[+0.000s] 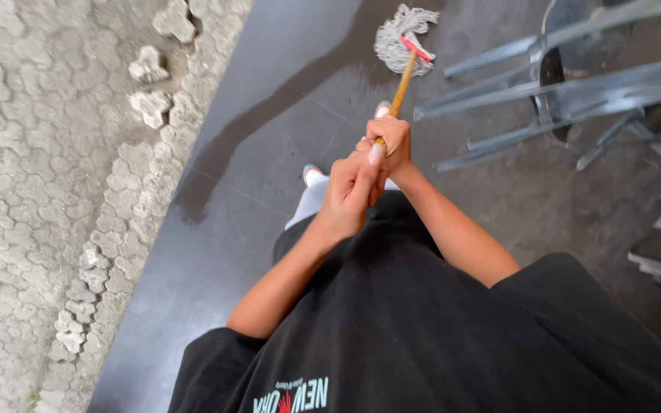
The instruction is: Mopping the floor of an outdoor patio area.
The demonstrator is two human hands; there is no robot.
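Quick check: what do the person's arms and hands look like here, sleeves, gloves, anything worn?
Both hands, left hand and right hand, are bare: no gloves, and no rings, watch or bands show. Forearms are uncovered. Short black sleeves of a loose black T-shirt end near the elbows.

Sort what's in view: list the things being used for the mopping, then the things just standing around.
In use:
- string mop, both hands on its wooden handle
- left hand
- right hand
- wet dark tiled floor

Just there:
- metal chair legs
- grey paving stones
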